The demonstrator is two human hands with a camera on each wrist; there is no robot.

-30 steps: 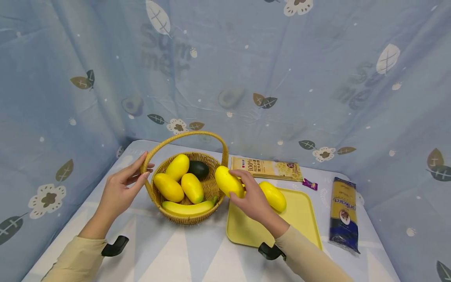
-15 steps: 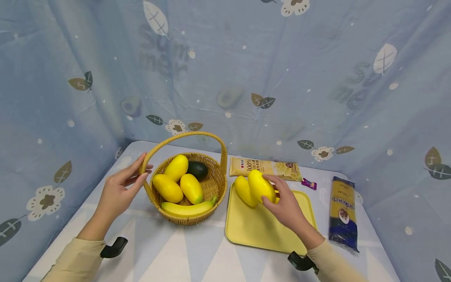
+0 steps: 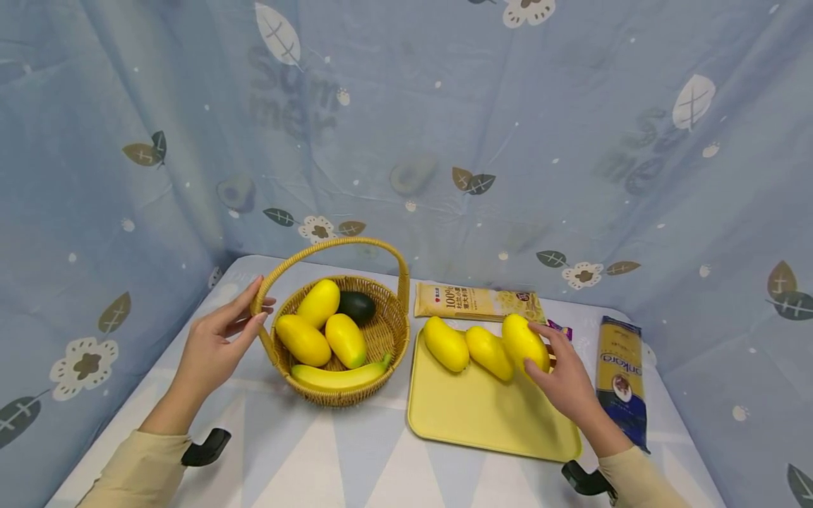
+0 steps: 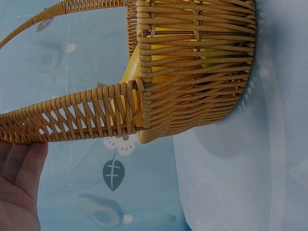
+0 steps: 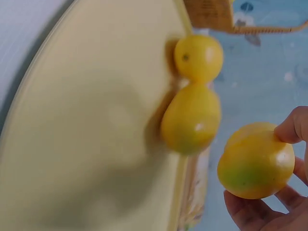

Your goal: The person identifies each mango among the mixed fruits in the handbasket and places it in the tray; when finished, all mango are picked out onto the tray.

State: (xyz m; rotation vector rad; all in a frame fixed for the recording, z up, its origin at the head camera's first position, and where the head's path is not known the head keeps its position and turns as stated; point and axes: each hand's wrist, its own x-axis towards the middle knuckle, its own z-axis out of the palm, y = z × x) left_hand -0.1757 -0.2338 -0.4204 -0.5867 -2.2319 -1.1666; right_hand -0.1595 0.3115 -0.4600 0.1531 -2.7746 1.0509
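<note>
My left hand [image 3: 219, 339] pinches the left side of the wicker basket's handle [image 3: 336, 241]. Inside the basket [image 3: 387, 339] lie several yellow mangoes [image 3: 303, 339], a banana [image 3: 339, 376] and a dark green avocado-like fruit [image 3: 357, 306]. Over the right part of the yellow tray [image 3: 483, 430], my right hand [image 3: 565, 374] grips a mango [image 3: 524, 341] between thumb and fingers. The right wrist view shows this held mango [image 5: 255, 163] apart from the tray surface, its tip greenish. Two other mangoes, one at left [image 3: 447, 343] and one beside it [image 3: 490, 353], lie along the tray's back edge.
Behind the tray lies a pasta packet [image 3: 479, 302], with a small purple wrapper [image 3: 559, 328] partly hidden by my right hand. A blue and gold packet [image 3: 621, 377] lies at the table's right. Patterned blue curtains [image 3: 406, 127] enclose the table.
My right hand has carried the mango from the basket's right rim rightward across the tray, past the two mangoes lying there. My left hand stays at the handle.
</note>
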